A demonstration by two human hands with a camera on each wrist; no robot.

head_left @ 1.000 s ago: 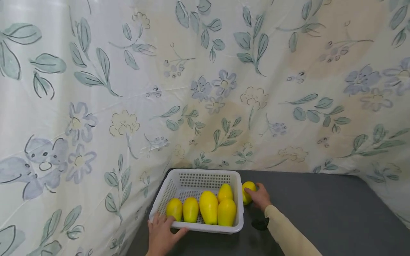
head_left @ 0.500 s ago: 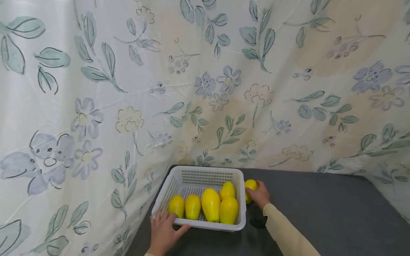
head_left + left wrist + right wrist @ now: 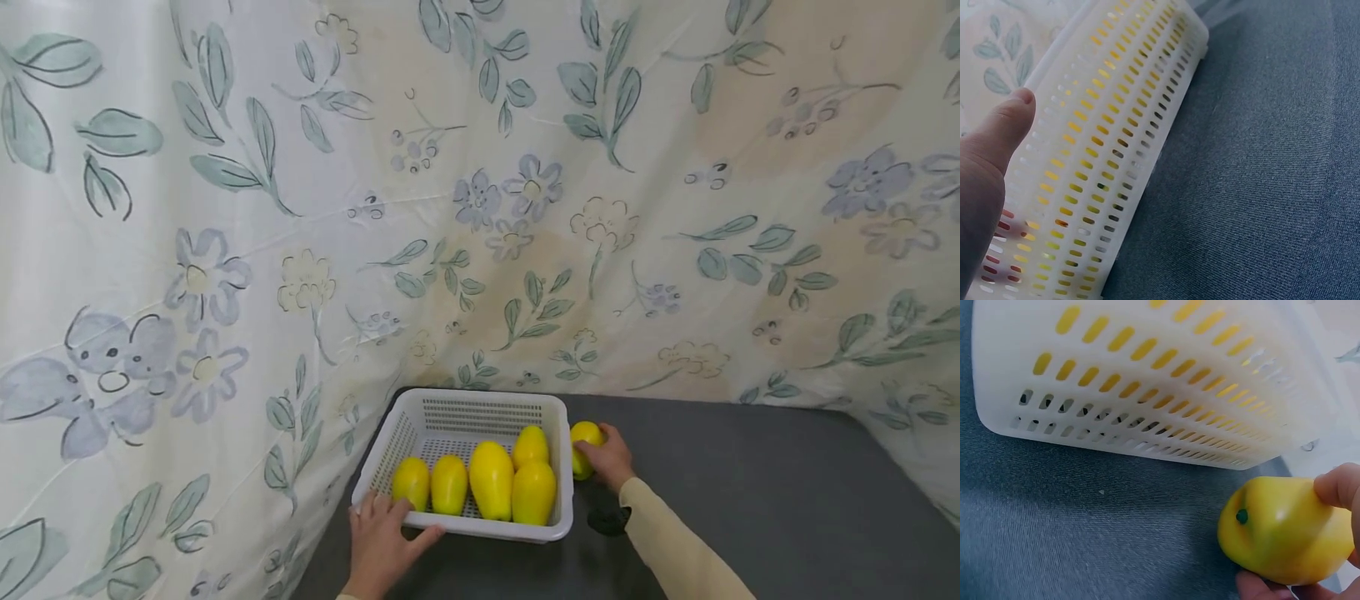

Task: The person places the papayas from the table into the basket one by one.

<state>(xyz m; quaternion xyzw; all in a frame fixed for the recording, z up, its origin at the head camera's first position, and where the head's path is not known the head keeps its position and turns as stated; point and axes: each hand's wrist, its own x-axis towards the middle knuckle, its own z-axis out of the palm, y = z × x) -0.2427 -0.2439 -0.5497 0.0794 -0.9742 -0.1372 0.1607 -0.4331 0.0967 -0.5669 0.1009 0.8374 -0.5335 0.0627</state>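
A white slotted plastic basket [image 3: 420, 522] holds several yellow papayas [image 3: 491, 482] lying inside. My left hand [image 3: 384, 542] grips its near left corner, fingers over the rim and thumb outside. The left wrist view shows the thumb [image 3: 1007, 125] against the outer wall, with fingertips showing red through the slots. Beside the basket's right wall is another papaya [image 3: 586, 437], held by my right hand [image 3: 611, 458]. Up close in the right wrist view, this papaya [image 3: 1279, 531] has a green stem nub, with the thumb on top and fingertips beneath it, low over the dark tabletop.
The dark grey tabletop [image 3: 750, 500] extends to the right of the basket. A floral curtain [image 3: 600, 167] hangs behind and along the left side, close to the basket. A small black object [image 3: 609, 522] sits by the right wrist.
The view has shifted slightly with the head. Both hands keep their holds on the basket and papaya, with almost no movement.
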